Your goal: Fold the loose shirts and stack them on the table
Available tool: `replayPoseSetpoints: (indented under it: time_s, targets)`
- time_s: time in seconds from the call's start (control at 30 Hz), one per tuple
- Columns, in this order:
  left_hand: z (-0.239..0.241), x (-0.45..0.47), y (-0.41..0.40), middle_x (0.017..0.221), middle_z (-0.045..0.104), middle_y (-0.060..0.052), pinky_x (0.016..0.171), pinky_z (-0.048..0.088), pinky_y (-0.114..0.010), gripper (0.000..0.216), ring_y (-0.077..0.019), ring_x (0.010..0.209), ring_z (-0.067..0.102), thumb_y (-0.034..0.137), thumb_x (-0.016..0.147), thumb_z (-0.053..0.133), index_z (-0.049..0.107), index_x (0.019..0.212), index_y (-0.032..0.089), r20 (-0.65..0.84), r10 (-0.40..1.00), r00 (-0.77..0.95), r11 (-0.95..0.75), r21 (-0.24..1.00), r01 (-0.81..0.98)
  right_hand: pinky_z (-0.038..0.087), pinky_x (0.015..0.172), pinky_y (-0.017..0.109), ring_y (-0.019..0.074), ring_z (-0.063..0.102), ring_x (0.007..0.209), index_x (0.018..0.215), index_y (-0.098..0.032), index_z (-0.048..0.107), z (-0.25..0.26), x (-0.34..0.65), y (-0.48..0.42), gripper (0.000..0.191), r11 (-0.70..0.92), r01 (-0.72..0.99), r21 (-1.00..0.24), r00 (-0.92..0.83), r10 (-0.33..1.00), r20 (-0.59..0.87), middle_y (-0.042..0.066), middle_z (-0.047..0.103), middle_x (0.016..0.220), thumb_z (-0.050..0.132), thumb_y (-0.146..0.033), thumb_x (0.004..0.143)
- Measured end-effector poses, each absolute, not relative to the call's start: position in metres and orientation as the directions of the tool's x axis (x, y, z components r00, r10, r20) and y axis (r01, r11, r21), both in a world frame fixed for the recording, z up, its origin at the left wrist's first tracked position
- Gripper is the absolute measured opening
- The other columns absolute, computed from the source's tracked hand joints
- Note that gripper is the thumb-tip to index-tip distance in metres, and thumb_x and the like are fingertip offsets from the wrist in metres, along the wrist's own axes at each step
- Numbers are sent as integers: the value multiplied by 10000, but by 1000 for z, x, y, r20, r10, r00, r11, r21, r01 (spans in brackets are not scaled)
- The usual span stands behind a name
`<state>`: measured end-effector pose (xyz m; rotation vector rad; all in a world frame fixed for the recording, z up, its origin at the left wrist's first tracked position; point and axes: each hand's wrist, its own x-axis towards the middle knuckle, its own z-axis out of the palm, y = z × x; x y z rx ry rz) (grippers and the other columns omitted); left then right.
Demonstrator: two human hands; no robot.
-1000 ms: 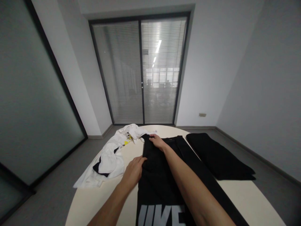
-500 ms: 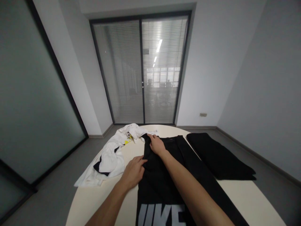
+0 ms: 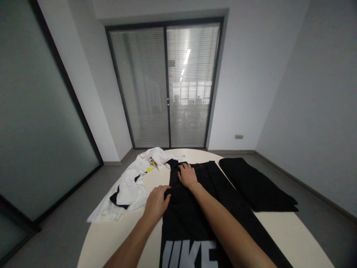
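Note:
A black garment (image 3: 186, 216) with large light-grey letters lies spread lengthwise on the table, its far edge near the table's far end. My left hand (image 3: 156, 203) rests at the garment's left edge, thumb and fingertips apart on the fabric. Palm down on the upper left part of the garment is my right hand (image 3: 188, 176), its fingers extended on the cloth. My right forearm crosses over the middle of the garment and hides part of it.
The pale round-edged table (image 3: 290, 227) carries a crumpled white garment (image 3: 132, 188) with black and yellow patches on the left. A folded black cloth item (image 3: 259, 186) lies along the right edge. Beyond stands a glazed door (image 3: 167, 85) with blinds.
My right hand has drawn slightly nearer and away from the garment's upper left corner, now lying flatter. My left hand's fingers have eased apart at the left edge.

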<state>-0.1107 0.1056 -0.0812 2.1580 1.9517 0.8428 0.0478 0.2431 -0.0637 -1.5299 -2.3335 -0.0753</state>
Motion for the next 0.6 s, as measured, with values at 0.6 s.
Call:
replayPoseSetpoints:
  time_s: [0.6]
  targets:
    - [-73,-82,95,956,685,1,628,431,-225,277,-97,564,571,102,826,579,573,1083,206,249,954,-169,-92,775,625,421,979,410,286,550,1189,1225,-168,660,-58,51,215,436,434,820,-373,-401,901,167,155,646,1270,404,-443,1005]
